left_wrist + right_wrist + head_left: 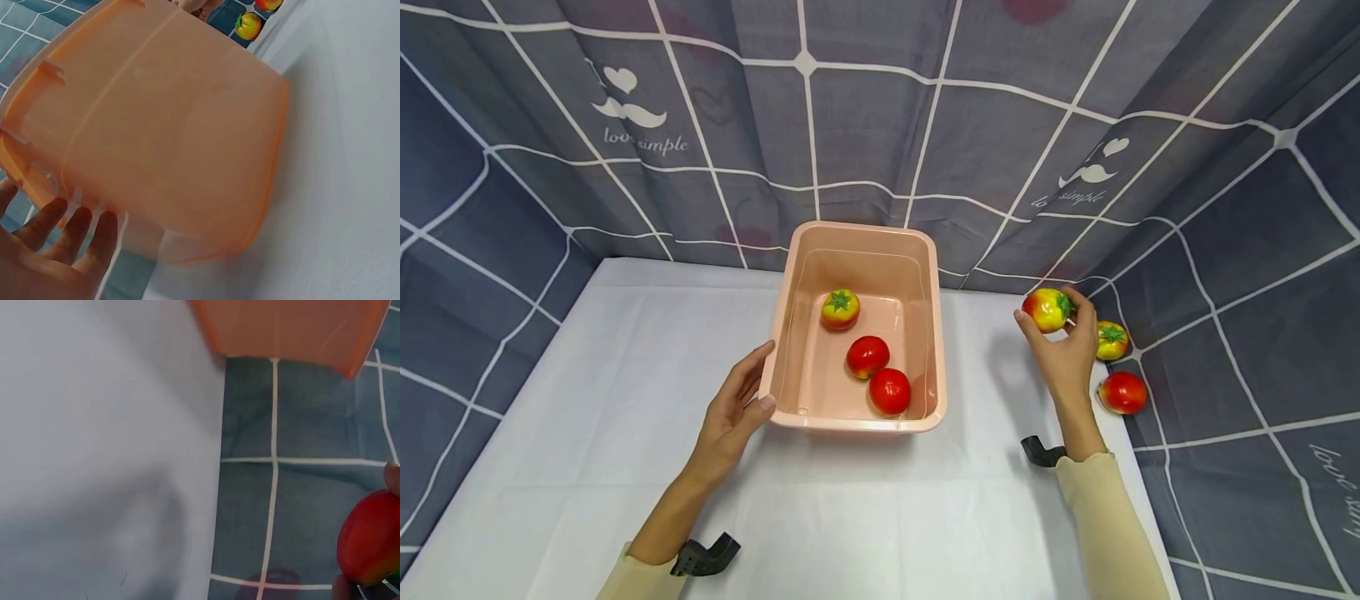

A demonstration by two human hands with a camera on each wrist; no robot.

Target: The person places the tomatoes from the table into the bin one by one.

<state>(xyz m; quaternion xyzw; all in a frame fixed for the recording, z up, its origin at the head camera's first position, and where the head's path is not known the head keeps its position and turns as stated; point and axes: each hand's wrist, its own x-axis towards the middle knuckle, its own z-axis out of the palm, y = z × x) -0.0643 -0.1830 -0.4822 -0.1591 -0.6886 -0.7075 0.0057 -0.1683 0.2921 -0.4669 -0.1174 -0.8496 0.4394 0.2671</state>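
Observation:
My left hand (730, 417) rests against the left side of a pink plastic bin (857, 425), with fairly straight fingers (94, 244) touching near its rim and the thumb by the front corner. Inside the bin lie two red tomatoes (890, 391) and one yellow-red tomato (840, 309) with its green top showing. At the right, my right hand (1067, 350) pinches a red-and-yellow tomato (1047, 310) between thumb and fingers, above the table; this tomato (370, 537) shows only partly in the right wrist view.
Beside the right hand, a yellow-red tomato (1112, 341) and a red tomato (1122, 392) lie along the table's right edge. A white cloth covers the table (625, 367). Grey checked curtains (872, 125) hang behind it and at both sides.

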